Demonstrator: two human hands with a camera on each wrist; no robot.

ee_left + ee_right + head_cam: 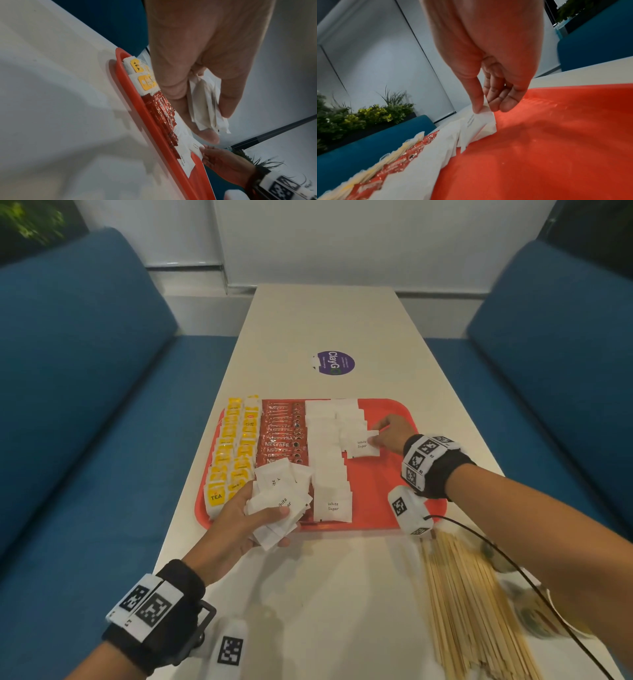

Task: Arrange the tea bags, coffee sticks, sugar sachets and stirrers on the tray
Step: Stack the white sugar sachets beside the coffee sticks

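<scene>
My left hand (239, 522) is clutching spare sugar sachets (279, 501) as stock — my right hand (390, 433) is pinching one sachet (362, 444), extending the tray (380, 494)'s two-o'clock row.

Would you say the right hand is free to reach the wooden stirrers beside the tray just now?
Probably not yet: the right hand pinches a sugar sachet over the tray. The stirrers lie uncovered under that forearm.
</scene>
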